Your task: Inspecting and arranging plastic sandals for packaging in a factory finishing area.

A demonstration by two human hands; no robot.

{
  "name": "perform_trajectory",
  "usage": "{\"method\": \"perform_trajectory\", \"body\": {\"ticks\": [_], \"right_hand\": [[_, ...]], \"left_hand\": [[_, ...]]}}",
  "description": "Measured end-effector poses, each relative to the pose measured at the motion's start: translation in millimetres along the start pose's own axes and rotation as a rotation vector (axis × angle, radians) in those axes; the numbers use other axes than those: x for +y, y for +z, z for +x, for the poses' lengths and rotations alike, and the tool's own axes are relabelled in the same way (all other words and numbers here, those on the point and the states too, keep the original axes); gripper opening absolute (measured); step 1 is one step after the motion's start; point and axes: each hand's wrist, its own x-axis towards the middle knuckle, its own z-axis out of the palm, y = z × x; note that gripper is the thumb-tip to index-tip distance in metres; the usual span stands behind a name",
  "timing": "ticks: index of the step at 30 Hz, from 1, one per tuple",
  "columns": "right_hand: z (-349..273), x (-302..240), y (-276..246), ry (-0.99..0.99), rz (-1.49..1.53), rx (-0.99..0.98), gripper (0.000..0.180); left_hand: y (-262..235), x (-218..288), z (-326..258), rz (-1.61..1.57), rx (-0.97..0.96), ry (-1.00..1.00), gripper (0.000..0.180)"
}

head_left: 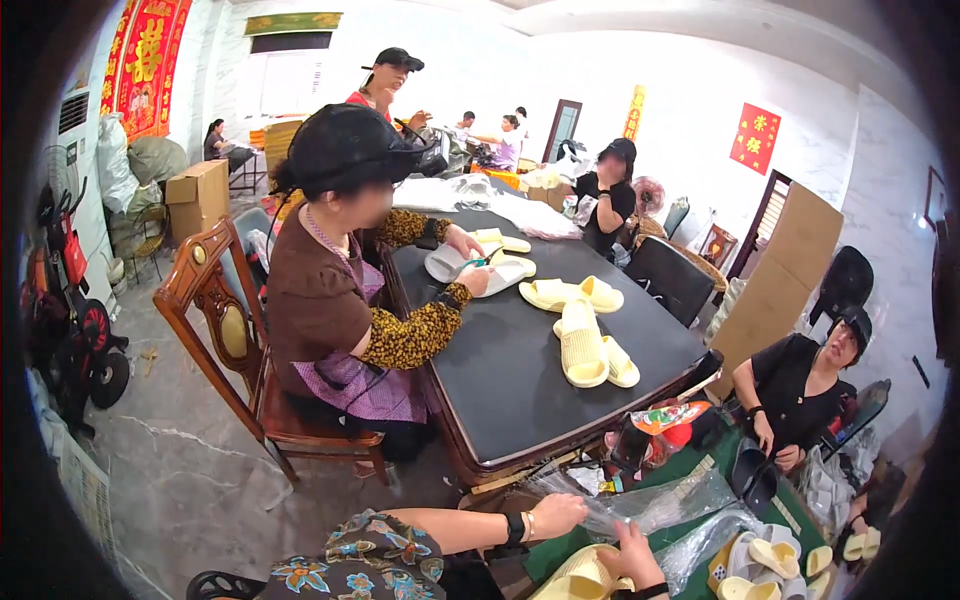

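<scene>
Two bare hands at a crumpled, clear plastic bag, a slipper just beside the right one.
The left grip (557, 515) appears to pinch the edge of the clear plastic bag (660, 512); the right grip (632, 556) has bent fingers at its near edge, though I cannot tell whether they close on the film. The pale yellow, ribbed slipper (575, 578) lies on the wearer's side of the bag, just left of the right grip, the nearer hand; its long axis slants from lower left to upper right. Beneath is the green-topped desk (543, 566), with loose yellow and grey slippers (775, 557) farther right. Beyond, at a black-topped desk (490, 400), a co-worker in a brown top (318, 300) holds teal-handled scissors (477, 263) by a pale grey slipper.
</scene>
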Motion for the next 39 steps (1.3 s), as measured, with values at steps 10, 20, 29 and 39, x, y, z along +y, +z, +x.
{"method": "perform_trajectory", "body": {"ticks": [10,20,29,39], "right_hand": [[16.7,21.9,8.9,0.065,0.177,-0.373,0.080],[15.7,33.6,19.4,0.056,0.088,-0.281,0.077],[14.4,6.7,5.3,0.148,0.133,-0.373,0.083],[13.8,13.1,9.3,0.082,0.125,-0.294,0.075]], "left_hand": [[-75.8,-19.3,17.0,-0.461,0.002,-0.245,0.015],[-42.6,-7.9,2.9,-0.141,-0.236,-0.111,0.027],[23.3,7.6,-15.4,-0.126,-0.304,-0.047,0.031],[-13.8,33.9,-12.4,-0.362,-0.442,-0.002,0.031]]}}
